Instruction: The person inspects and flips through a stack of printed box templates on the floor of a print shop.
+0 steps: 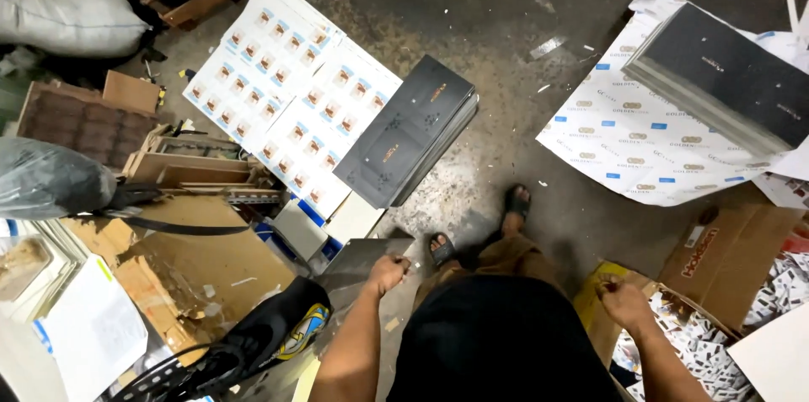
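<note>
I look straight down at a concrete floor, my sandalled feet and brown trousers. My left hand is curled into a loose fist, its fingers on the edge of a grey board lying beside my left foot. My right hand is also curled, over a yellow and brown carton at my right; whether it pinches something small I cannot tell. A stack of dark printed sheets lies on the floor ahead of me, partly over white printed sheets.
Another stack of dark sheets rests on white printed paper at the upper right. A brown cardboard box and paper scraps sit right. Cardboard, wooden frames, sacks and a dark machine part crowd the left.
</note>
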